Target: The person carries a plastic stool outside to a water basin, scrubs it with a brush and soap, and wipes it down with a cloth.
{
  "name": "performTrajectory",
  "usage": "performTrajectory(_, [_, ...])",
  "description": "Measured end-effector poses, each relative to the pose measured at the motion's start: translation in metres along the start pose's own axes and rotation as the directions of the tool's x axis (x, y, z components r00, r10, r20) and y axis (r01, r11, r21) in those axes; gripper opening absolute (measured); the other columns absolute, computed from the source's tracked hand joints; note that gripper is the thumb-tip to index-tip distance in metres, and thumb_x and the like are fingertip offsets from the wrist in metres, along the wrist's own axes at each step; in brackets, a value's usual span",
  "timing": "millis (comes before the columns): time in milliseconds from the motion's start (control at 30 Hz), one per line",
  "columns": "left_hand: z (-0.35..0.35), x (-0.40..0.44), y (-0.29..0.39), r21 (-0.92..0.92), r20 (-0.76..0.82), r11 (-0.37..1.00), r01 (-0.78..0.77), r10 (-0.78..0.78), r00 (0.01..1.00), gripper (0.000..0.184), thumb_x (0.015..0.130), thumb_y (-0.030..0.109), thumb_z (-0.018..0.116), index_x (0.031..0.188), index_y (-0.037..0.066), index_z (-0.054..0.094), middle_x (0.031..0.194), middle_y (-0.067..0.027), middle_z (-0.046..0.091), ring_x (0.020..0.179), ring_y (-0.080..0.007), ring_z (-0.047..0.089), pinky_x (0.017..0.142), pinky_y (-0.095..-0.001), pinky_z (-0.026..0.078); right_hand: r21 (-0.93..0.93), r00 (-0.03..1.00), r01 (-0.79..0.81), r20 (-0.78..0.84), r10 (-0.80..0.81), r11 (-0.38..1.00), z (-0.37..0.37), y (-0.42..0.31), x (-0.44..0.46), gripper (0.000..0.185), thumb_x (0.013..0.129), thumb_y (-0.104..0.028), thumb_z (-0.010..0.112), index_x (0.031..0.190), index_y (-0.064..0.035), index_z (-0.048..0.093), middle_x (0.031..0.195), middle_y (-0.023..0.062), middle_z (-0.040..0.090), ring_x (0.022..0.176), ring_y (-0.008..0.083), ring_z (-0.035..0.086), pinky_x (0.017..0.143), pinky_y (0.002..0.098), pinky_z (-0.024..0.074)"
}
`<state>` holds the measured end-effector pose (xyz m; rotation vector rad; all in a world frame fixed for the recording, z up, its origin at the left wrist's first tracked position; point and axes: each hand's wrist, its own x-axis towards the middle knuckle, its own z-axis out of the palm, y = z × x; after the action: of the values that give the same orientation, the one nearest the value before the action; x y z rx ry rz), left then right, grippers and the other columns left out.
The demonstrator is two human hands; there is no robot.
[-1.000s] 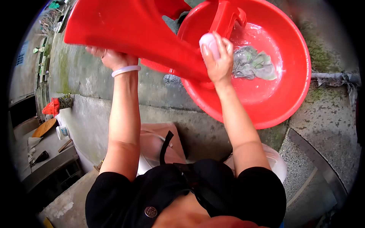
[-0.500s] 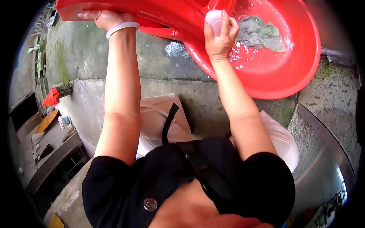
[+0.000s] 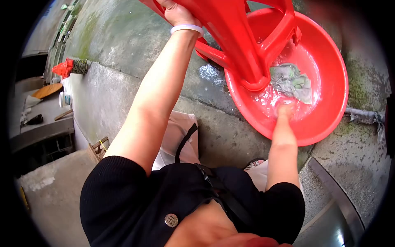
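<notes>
Damp grey concrete [image 3: 123, 53] spreads across the head view, greenish at upper left and splashed with a wet patch [image 3: 212, 74] near the centre. At the left edge are a red bag [image 3: 63, 68], a round wooden board [image 3: 47, 90] and a white tub [image 3: 65, 99].

Upper right, a wide red basin [image 3: 339, 86] holds shallow water and a crumpled grey-green cloth [image 3: 291, 82]. Slanting in from the top of the frame is a piece of red plastic furniture [image 3: 232, 37], apparently a chair; one leg end is inside the basin's outline, just left of the cloth, while another part reaches outside the rim.

The hands are well apart. At top centre, the left hand [image 3: 180, 14], with a pale bracelet [image 3: 186, 28] at its wrist, is clamped on the edge of the red plastic furniture. The right hand [image 3: 285, 110] is down in the basin below the cloth, blurred by water and glare; whether its fingers are closed, or on anything, I cannot tell.

Wet plastic is probably slippery, so the left grip should be firm, with the tilt steady and the weight off the basin's rim. The right hand is best moved gently, low in the water, to limit splashing.
</notes>
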<state>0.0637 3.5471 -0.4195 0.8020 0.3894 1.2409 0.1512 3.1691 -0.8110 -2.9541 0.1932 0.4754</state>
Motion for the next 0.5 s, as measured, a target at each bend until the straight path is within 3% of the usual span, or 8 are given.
performTrajectory(67, [-0.001,-0.002,-0.002,0.008,-0.026,1.000,0.002,-0.001,1.000,0.077,0.087,0.066,0.041,0.124,-0.001,0.050,0.124,-0.0118,0.056,0.110,-0.0283,0.054,0.100,-0.0388,0.040,0.258,0.925,-0.025,0.371,-0.075,0.966,0.013,-0.004,0.000,0.087,0.075,-0.047,0.067,0.142,-0.0115,0.024,0.125,0.0238,0.051,0.116,0.0384,0.050,0.096,0.0438,0.0415])
performTrajectory(133, [-0.004,0.004,-0.003,-0.023,-0.011,1.000,0.011,-0.011,1.000,0.077,0.087,0.067,0.039,0.124,0.000,0.050,0.124,-0.0113,0.056,0.109,-0.0285,0.055,0.099,-0.0391,0.041,0.294,0.868,0.007,0.473,-0.152,0.956,-0.022,-0.036,-0.040,0.105,0.066,-0.041,0.077,0.145,-0.0115,0.014,0.135,0.0235,0.043,0.126,0.0342,0.043,0.103,0.0402,0.0383])
performTrajectory(167, [0.001,-0.015,0.016,-0.226,0.095,0.959,0.170,-0.152,0.984,0.062,0.089,0.051,0.053,0.124,-0.001,0.048,0.122,-0.0119,0.057,0.107,-0.0272,0.056,0.096,-0.0374,0.044,0.152,0.906,0.109,0.391,-0.161,0.982,-0.040,-0.043,-0.064,0.113,0.061,-0.037,0.082,0.146,-0.0122,0.011,0.139,0.0233,0.038,0.129,0.0322,0.039,0.105,0.0387,0.0368])
performTrajectory(233, [0.012,-0.014,0.018,0.191,-0.132,0.981,-0.019,0.045,0.990,0.084,0.083,0.072,0.037,0.122,-0.001,0.050,0.116,-0.0091,0.060,0.100,-0.0232,0.059,0.087,-0.0357,0.050,0.102,0.909,0.079,0.401,-0.113,0.992,-0.062,-0.059,-0.080,0.117,0.056,-0.035,0.084,0.146,-0.0140,0.012,0.139,0.0231,0.039,0.128,0.0320,0.041,0.105,0.0388,0.0366])
performTrajectory(367, [0.008,-0.003,0.015,0.036,-0.171,0.999,0.032,-0.026,0.985,0.079,0.083,0.072,0.040,0.103,-0.002,0.059,0.098,-0.0068,0.064,0.088,-0.0206,0.062,0.079,-0.0347,0.052,0.157,0.771,0.300,0.541,-0.336,0.941,-0.066,-0.051,-0.064,0.101,0.063,-0.011,0.076,0.146,-0.0175,0.018,0.133,0.0213,0.046,0.117,0.0392,0.049,0.095,0.0415,0.0449])
performTrajectory(400, [0.006,-0.004,0.017,0.059,-0.134,0.997,0.050,-0.042,0.990,0.079,0.082,0.073,0.039,0.101,-0.001,0.060,0.095,-0.0057,0.064,0.086,-0.0193,0.061,0.078,-0.0341,0.051,0.372,0.789,0.070,0.547,-0.279,0.926,-0.083,-0.054,-0.072,0.099,0.064,-0.009,0.075,0.145,-0.0172,0.019,0.131,0.0196,0.048,0.114,0.0370,0.051,0.092,0.0412,0.0462])
performTrajectory(467, [0.000,0.000,0.017,0.106,-0.118,0.992,0.071,-0.058,0.991,0.078,0.082,0.074,0.039,0.098,0.000,0.060,0.093,-0.0049,0.064,0.083,-0.0181,0.060,0.076,-0.0334,0.050,0.672,0.781,-0.388,0.603,-0.162,0.630,-0.115,-0.050,-0.092,0.094,0.065,-0.006,0.073,0.144,-0.0166,0.023,0.127,0.0161,0.051,0.108,0.0326,0.055,0.085,0.0407,0.0489])
performTrajectory(500, [-0.001,0.002,0.015,0.126,-0.112,0.988,0.085,-0.071,0.991,0.078,0.081,0.074,0.039,0.097,0.001,0.060,0.092,-0.0045,0.063,0.082,-0.0175,0.059,0.076,-0.0331,0.050,0.804,0.827,-0.363,0.511,-0.235,0.471,-0.119,-0.049,-0.086,0.087,0.070,-0.005,0.070,0.143,-0.0166,0.025,0.122,0.0123,0.052,0.102,0.0270,0.056,0.080,0.0399,0.0502])
